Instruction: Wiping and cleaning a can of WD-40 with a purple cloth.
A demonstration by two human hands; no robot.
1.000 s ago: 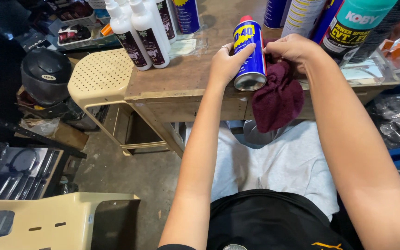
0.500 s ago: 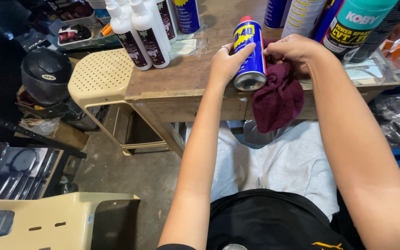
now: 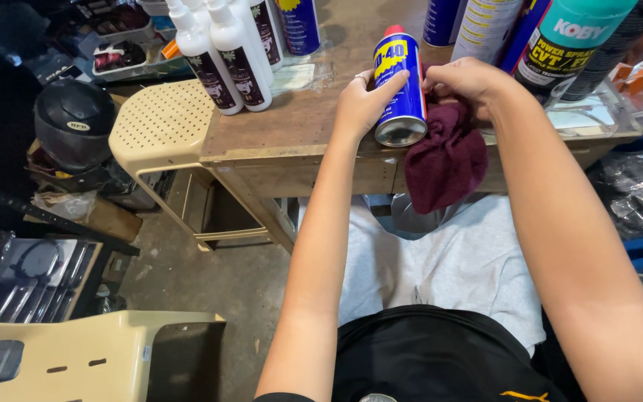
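My left hand grips a blue and yellow spray can with a red cap, tilted so its base faces me, over the front edge of a worn wooden table. My right hand is closed on a dark maroon cloth right beside the can. The cloth hangs down over the table edge. Part of the cloth under my right hand is hidden.
White squeeze bottles and more spray cans stand on the table. A beige perforated plastic stool sits left of it, with a black helmet beyond. A beige plastic chair is at lower left. Clutter fills the right side.
Both hands, the can and the cloth hold nearly the same place. The view has shifted only slightly.
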